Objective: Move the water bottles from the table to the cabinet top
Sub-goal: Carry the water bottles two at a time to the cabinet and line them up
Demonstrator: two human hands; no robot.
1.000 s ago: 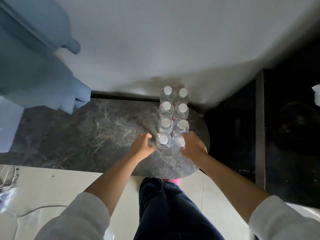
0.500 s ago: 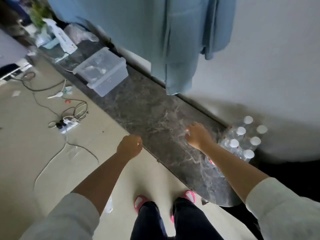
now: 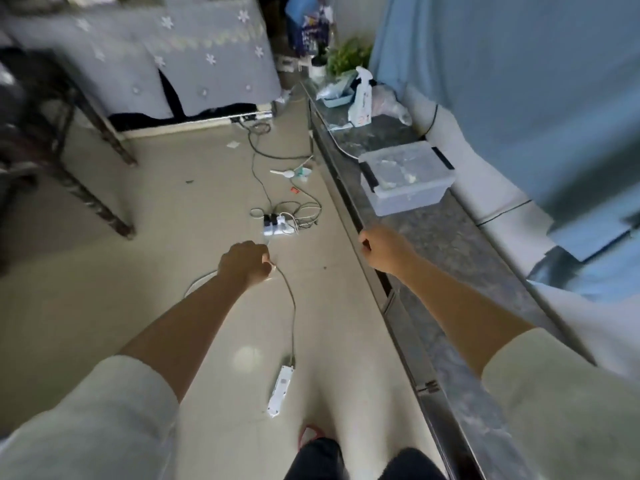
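1. Both hands hold nothing: the left hand is curled into a loose fist above the floor, and the right hand is curled too, over the front edge of the marble cabinet top.
2. No water bottles show in this view, so where they are I cannot tell.
3. On the cabinet top stand a lidded clear plastic box and, further along, a spray bottle.
4. Two power strips and tangled cables lie on the floor.
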